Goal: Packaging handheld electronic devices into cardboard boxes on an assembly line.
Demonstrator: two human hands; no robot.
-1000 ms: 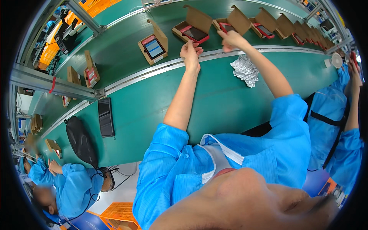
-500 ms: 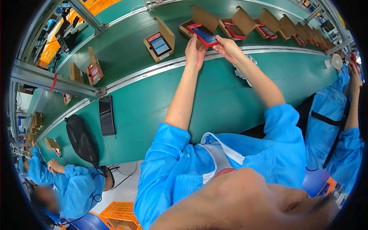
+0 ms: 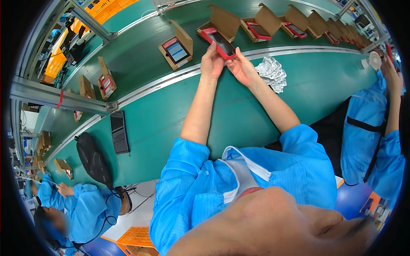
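Observation:
A red-framed handheld device (image 3: 222, 44) with a dark screen is tilted over the near edge of the conveyor belt. My left hand (image 3: 212, 63) is closed round its near-left side. At its lower right corner, the fingers of my right hand (image 3: 242, 68) are bent against it; its thumb tip is hard to make out. Just behind the device stands an open cardboard box (image 3: 224, 22) with its lid raised. Left of my hands, another open box (image 3: 184, 58) holds a similar red device (image 3: 176, 50) with a lit screen. Silver foil packets (image 3: 272, 73) lie in a pile beside my right hand.
Open boxes with red devices (image 3: 259, 30) line the belt (image 3: 145, 55) to the right; more boxes (image 3: 106, 81) sit left. A metal frame post (image 3: 60, 96) crosses the left side. A black pouch (image 3: 93, 160) and dark folding case (image 3: 120, 132) lie on the table. Co-workers sit on both sides.
The device has turned more steeply, and its screen looks darker instead of bluish. My right hand has moved down and left, leaving the foil packets in fuller view.

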